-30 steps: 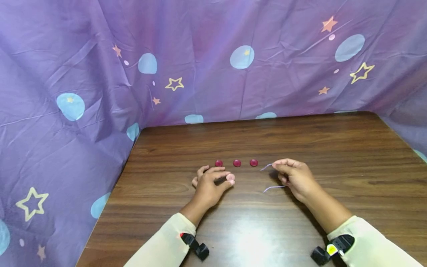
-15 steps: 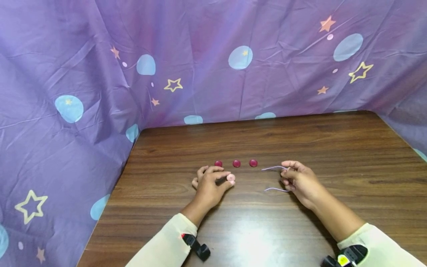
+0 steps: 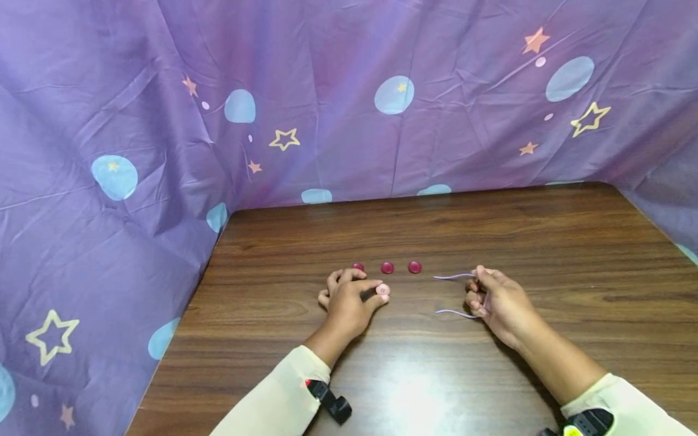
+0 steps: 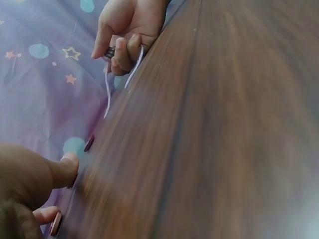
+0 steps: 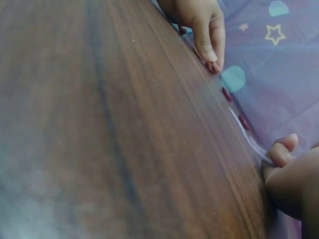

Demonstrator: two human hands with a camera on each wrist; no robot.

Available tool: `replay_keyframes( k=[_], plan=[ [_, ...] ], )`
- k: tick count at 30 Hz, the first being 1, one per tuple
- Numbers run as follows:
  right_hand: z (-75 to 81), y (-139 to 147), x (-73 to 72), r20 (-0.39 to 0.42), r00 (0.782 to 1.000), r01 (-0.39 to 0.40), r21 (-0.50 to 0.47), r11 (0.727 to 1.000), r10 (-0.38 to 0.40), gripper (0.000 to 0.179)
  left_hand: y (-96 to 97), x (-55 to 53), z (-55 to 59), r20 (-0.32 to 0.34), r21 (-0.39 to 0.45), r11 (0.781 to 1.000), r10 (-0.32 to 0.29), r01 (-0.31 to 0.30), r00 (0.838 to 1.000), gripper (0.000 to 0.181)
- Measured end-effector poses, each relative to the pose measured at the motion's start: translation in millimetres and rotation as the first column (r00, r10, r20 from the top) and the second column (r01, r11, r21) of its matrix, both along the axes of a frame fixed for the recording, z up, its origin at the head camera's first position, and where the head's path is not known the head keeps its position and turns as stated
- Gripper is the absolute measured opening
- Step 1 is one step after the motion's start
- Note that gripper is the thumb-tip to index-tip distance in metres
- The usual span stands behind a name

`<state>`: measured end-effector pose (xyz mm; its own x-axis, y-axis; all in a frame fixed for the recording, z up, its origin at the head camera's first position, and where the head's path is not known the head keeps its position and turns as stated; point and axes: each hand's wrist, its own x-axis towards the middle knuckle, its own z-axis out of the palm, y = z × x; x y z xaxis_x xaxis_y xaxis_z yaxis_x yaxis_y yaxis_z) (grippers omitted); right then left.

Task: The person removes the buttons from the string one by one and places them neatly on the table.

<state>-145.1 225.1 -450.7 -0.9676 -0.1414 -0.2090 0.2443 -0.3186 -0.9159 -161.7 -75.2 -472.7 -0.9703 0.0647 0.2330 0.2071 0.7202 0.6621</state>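
In the head view, my left hand (image 3: 349, 303) pinches a pale pink button (image 3: 383, 289) between thumb and forefinger, its face and holes showing. Behind it lies a row of dark red buttons: a left one (image 3: 358, 266) partly behind the fingers, a middle one (image 3: 387, 267) and a right one (image 3: 415, 267). My right hand (image 3: 504, 306) grips a thin lilac string (image 3: 454, 277), whose two loose ends point left toward the buttons. The string's middle is hidden in that hand. A small dark item (image 4: 109, 52) shows among its fingers in the left wrist view; its kind is unclear.
Everything lies on a brown wood-grain table (image 3: 305, 242). A purple curtain (image 3: 338, 72) with stars and blue spots hangs along its back and sides. Each wrist carries a black camera, the left one (image 3: 332, 402) just above the table.
My right hand has drawn back to the right and slightly nearer, and more of the string's upper end shows. My left hand has shifted slightly right with the pink button.
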Motion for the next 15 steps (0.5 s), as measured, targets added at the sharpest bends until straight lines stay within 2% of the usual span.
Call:
replay_keyframes(
  k=[5, 9, 15],
  plan=[
    [-2.9, 1.3, -0.9, -0.030, 0.999, -0.016, 0.003, 1.000, 0.016, 0.020, 7.3, -2.7, -8.5, -0.018, -0.016, 0.999, 0.049, -0.049, 0.999, 0.032],
    [-3.8, 1.2, -2.3, -0.029, 0.999, -0.043, 0.022, 0.999, 0.043, 0.023, 9.6, 0.8, -4.7, -0.019, -0.030, 0.997, 0.074, -0.074, 0.997, 0.030],
    [-4.3, 1.6, -3.4, -0.034, 0.996, -0.083, 0.053, 0.995, 0.085, 0.021, 15.4, 3.2, 7.0, 0.012, -0.087, 0.994, 0.070, -0.069, 0.997, 0.032]
  ],
)
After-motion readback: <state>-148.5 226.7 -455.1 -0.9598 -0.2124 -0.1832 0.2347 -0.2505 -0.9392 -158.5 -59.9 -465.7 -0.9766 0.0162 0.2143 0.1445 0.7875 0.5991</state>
